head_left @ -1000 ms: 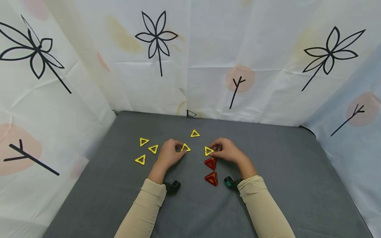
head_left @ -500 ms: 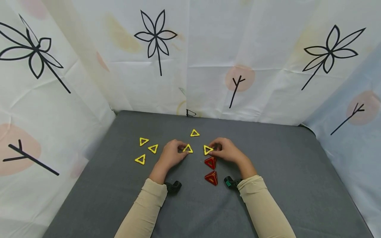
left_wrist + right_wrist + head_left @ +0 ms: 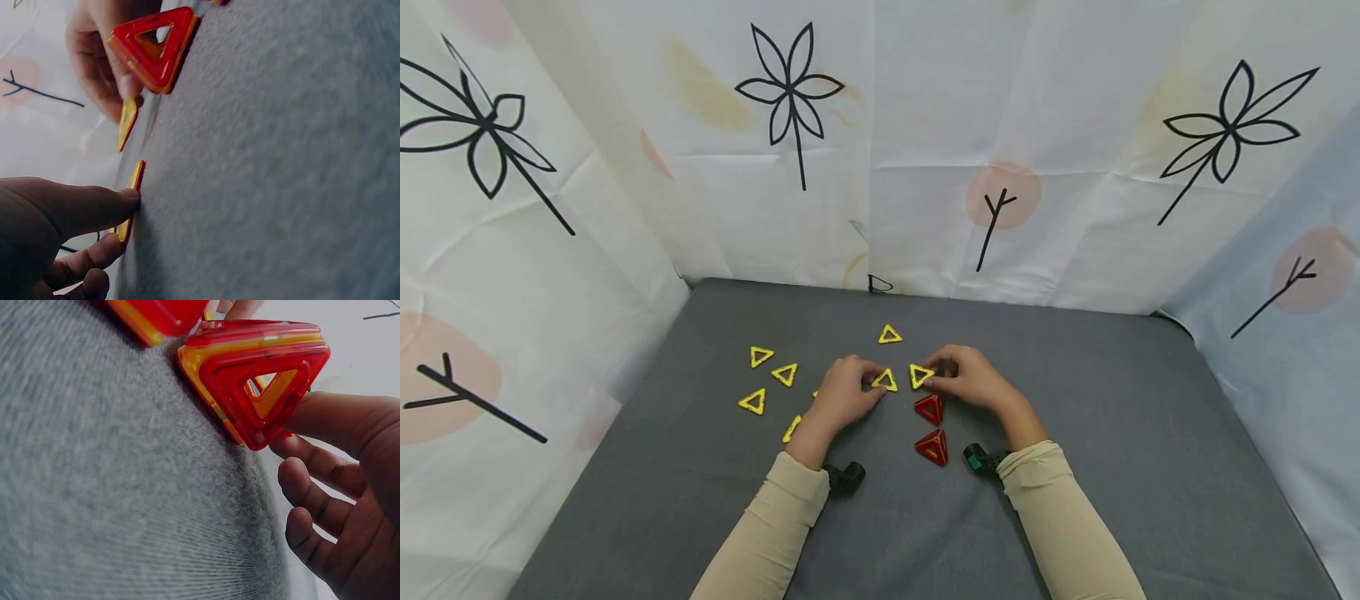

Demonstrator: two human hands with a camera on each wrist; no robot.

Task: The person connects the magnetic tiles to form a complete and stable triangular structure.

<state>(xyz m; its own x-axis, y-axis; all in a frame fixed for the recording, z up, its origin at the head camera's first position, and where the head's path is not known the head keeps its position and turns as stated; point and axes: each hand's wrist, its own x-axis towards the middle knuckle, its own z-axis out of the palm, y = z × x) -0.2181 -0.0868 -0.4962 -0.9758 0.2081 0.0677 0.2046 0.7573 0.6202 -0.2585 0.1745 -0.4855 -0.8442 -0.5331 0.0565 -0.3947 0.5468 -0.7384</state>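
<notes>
In the head view my left hand pinches a yellow triangular magnetic tile between thumb and fingers. Close to its right, another yellow triangular tile is pinched by my right hand. A narrow gap separates the two tiles, which the left wrist view shows edge-on with reddish edges. Just below the right tile stands a small red pyramid of triangular tiles, and nearer to me a second red pyramid. In the right wrist view a red pyramid hides the right fingertips and their tile.
Several more yellow triangular tiles lie flat on the grey table: one tile behind the hands, a group with this tile at the left, and one partly covered by my left wrist. A patterned curtain encloses the table.
My left hand has moved right with its tile, narrowing the gap to the other one. My right hand has barely shifted. Yellow tiles beside my left wrist have come into sight.
</notes>
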